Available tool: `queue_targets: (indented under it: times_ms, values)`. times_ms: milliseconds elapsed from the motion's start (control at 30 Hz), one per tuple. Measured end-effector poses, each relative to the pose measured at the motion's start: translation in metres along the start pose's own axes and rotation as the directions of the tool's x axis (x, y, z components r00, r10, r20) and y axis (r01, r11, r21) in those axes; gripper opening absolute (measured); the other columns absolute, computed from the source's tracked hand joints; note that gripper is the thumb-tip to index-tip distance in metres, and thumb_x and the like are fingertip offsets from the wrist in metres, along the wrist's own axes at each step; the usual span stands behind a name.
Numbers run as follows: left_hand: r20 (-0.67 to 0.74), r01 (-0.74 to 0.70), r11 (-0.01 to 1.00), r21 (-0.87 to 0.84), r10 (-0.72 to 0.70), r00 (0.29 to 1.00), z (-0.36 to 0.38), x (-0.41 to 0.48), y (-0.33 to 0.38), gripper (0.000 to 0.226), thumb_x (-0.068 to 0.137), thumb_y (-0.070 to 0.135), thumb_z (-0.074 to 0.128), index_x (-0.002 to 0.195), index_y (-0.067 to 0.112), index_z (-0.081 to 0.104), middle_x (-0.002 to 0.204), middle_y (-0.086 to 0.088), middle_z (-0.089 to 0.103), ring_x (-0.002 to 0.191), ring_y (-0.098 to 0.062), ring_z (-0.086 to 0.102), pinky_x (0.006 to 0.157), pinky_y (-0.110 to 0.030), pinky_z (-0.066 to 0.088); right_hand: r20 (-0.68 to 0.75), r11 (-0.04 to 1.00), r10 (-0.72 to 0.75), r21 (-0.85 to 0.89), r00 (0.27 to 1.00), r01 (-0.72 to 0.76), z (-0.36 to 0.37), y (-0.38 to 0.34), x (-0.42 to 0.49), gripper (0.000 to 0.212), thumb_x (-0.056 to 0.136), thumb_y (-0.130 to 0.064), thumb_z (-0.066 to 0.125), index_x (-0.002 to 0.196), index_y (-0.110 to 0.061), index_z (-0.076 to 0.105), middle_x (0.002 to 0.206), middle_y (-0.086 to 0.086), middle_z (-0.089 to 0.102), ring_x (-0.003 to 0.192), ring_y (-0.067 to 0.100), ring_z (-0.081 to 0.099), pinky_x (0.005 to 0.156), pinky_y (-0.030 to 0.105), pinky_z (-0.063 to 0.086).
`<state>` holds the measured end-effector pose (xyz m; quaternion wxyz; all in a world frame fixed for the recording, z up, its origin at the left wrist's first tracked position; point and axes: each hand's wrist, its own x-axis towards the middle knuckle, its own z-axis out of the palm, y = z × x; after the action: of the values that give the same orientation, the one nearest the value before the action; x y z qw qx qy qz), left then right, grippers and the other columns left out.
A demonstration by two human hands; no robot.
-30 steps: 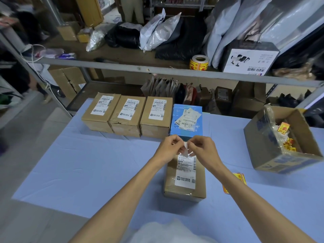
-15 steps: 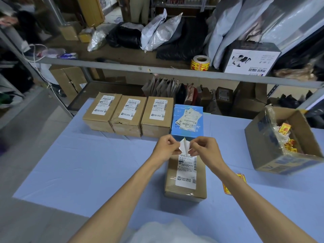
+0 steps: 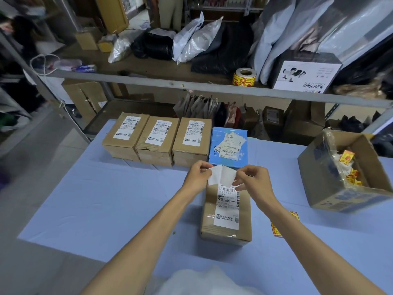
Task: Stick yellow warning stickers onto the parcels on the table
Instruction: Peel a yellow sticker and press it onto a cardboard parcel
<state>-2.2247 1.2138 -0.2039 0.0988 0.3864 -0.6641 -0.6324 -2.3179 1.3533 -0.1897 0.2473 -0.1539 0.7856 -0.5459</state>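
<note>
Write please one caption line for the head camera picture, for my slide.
Both hands, left hand and right hand, peel a white sticker sheet above the nearest brown parcel.

The parcels [image 3: 226,211] are matt brown cardboard with smooth white paper labels [image 3: 227,205]. A pale blue cloth covers the worktop [image 3: 106,199], faintly creased. The mailer bags [image 3: 195,39] look glossy plastic.

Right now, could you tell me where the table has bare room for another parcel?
The widest bare patch is the blue table left of the near parcel, in front of the three brown boxes. Another lies between the blue box and the open carton. The middle is crowded by both hands.
</note>
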Motion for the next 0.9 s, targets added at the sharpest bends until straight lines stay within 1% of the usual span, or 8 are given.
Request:
queue_targets:
  times_ms: [133,367,500,600,700,733,800,900]
  values:
    - [0.0,-0.037,0.999,0.037,0.037,0.999,0.001,0.0,-0.001,0.01,0.093,0.01,0.052,0.093,0.019,0.058,0.089,0.005,0.058,0.083,-0.012,0.055,0.086,-0.041,0.052,0.029,1.0,-0.006,-0.017,1.0,0.007,0.001,0.001,0.0,0.011,0.084,0.001,0.057,0.079,0.002,0.067,0.072,0.015,0.07,0.061,0.022,0.071,0.061,0.032,0.06]
    - [-0.087,-0.037,0.992,0.124,0.048,0.995,-0.003,-0.001,-0.004,0.008,0.092,0.012,0.054,0.094,0.019,0.058,0.091,0.003,0.059,0.082,-0.014,0.055,0.061,-0.025,0.045,0.0,1.0,0.002,-0.015,1.0,-0.002,0.0,0.0,0.0,0.012,0.086,0.0,0.056,0.08,0.002,0.067,0.07,0.014,0.07,0.059,0.019,0.07,0.056,0.025,0.058]
    - [-0.105,-0.065,0.991,0.117,0.077,0.992,-0.009,0.0,-0.003,0.027,0.094,0.006,0.043,0.086,0.022,0.064,0.099,0.004,0.064,0.091,-0.014,0.058,0.074,-0.028,0.048,-0.024,1.0,0.022,-0.012,0.999,-0.023,-0.007,0.001,0.003,0.012,0.086,0.0,0.056,0.08,0.002,0.067,0.071,0.013,0.07,0.061,0.021,0.07,0.058,0.028,0.058]
    - [-0.143,-0.021,0.992,0.126,0.039,0.989,-0.011,-0.002,0.003,0.032,0.095,0.02,0.043,0.066,0.02,0.057,0.072,0.003,0.056,0.065,-0.014,0.048,0.061,-0.028,0.037,-0.021,0.999,0.03,-0.025,0.999,-0.031,-0.006,0.001,0.003,0.012,0.087,-0.002,0.056,0.081,0.001,0.067,0.072,0.011,0.071,0.061,0.019,0.07,0.057,0.026,0.058]
    - [-0.154,0.002,0.976,0.216,0.032,0.988,-0.007,-0.005,0.005,0.047,0.094,0.036,0.049,0.055,0.019,0.028,0.054,0.004,0.03,0.053,-0.014,0.028,0.052,-0.03,0.022,-0.013,0.999,0.032,-0.027,0.999,-0.032,-0.004,0.001,0.003,0.012,0.087,-0.002,0.057,0.082,0.002,0.067,0.072,0.012,0.07,0.061,0.02,0.07,0.058,0.027,0.059]
    - [-0.142,-0.005,0.967,0.257,0.042,0.989,-0.006,-0.005,0.004,0.048,0.095,0.038,0.048,0.056,0.019,0.028,0.053,0.003,0.03,0.053,-0.014,0.03,0.051,-0.03,0.022,-0.01,0.999,0.03,-0.026,1.0,-0.03,-0.003,0.001,0.003,0.012,0.086,-0.002,0.057,0.082,0.002,0.067,0.071,0.012,0.07,0.061,0.02,0.07,0.059,0.028,0.059]
    - [-0.086,-0.038,0.968,0.249,0.061,0.994,-0.004,-0.007,0.003,0.042,0.098,0.036,0.044,0.063,0.013,0.045,0.059,-0.001,0.048,0.055,-0.014,0.047,0.05,-0.025,0.038,-0.01,0.999,0.026,-0.022,1.0,-0.026,-0.001,0.0,0.003,0.012,0.086,-0.001,0.056,0.081,0.002,0.066,0.071,0.012,0.07,0.061,0.021,0.07,0.059,0.028,0.059]
    - [0.001,-0.024,0.998,0.058,0.024,1.0,-0.002,-0.007,0.003,0.029,0.103,0.027,0.037,0.089,0.005,0.049,0.076,-0.011,0.062,0.06,-0.017,0.064,0.053,-0.022,0.054,-0.01,0.999,0.023,-0.023,1.0,-0.023,0.001,0.0,0.003,0.011,0.085,-0.001,0.057,0.08,0.002,0.066,0.07,0.013,0.07,0.06,0.022,0.07,0.057,0.027,0.058]
